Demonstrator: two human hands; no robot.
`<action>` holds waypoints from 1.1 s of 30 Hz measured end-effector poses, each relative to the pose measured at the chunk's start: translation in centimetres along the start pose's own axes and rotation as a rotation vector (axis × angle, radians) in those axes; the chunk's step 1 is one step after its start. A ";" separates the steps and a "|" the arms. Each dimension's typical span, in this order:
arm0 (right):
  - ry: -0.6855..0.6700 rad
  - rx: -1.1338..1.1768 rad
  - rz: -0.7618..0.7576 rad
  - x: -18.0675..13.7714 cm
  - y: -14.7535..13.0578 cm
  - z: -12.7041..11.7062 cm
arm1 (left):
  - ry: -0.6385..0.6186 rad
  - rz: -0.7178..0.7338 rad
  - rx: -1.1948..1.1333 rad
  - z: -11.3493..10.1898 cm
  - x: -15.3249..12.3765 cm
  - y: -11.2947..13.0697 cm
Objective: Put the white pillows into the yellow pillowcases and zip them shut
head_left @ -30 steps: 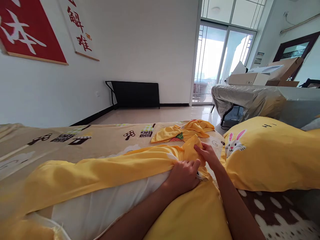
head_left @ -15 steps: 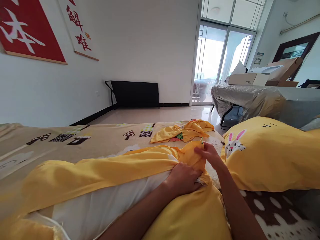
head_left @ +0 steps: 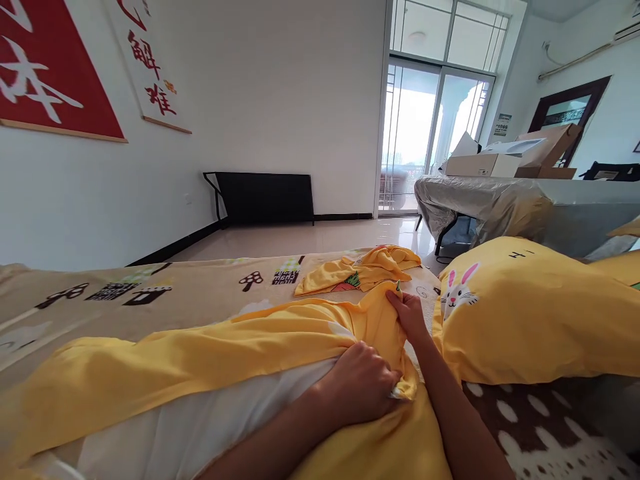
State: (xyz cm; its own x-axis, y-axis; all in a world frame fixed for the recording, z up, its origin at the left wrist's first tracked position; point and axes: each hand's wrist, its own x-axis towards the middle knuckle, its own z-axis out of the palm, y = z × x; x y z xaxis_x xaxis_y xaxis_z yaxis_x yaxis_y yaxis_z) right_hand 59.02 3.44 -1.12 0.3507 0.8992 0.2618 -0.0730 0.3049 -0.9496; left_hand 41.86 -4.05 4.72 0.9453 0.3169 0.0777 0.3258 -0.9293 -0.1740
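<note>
A yellow pillowcase (head_left: 200, 337) lies partly over a white pillow (head_left: 200, 403), whose pale side shows along the near edge. My left hand (head_left: 363, 380) is closed around bunched yellow fabric at the right end. Just beyond it, my right hand (head_left: 407, 313) pinches the pillowcase's upper right corner and holds it raised, with a small green mark at the tip. Between the two hands the cloth is stretched and creased. More yellow fabric lies beneath my forearms.
A crumpled yellow cloth with a carrot print (head_left: 363, 270) lies behind on the beige patterned blanket (head_left: 200, 287). To the right rests a plump yellow rabbit pillow (head_left: 530, 313) on a brown-and-white cover (head_left: 540, 427). Farther back, boxes (head_left: 483, 165) stand on a plastic-covered table (head_left: 465, 193).
My right hand has drawn the corner taut, so the cloth between my hands is flatter and longer. My left hand keeps its grip, slightly lower in view. The camera has tilted slightly.
</note>
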 end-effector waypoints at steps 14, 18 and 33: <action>0.324 -0.142 -0.367 -2.7 -6.6 -0.1 | 0.062 -0.085 -0.125 -11.6 -4.1 3.5; 0.339 -0.082 -0.366 -4.5 -8.5 0.3 | 0.349 -0.378 -0.118 -14.8 -0.8 -0.5; -0.223 0.240 -0.126 -6.3 -11.5 0.2 | 0.204 -0.592 -0.702 -15.7 2.6 -4.9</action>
State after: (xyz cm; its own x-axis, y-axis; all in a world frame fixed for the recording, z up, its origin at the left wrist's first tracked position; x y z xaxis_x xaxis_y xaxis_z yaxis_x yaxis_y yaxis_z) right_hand 57.47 -5.67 8.17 0.1603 0.8881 0.4308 -0.2684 0.4592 -0.8468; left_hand 42.41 -1.63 21.18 0.5864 0.7967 0.1465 0.6044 -0.5508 0.5756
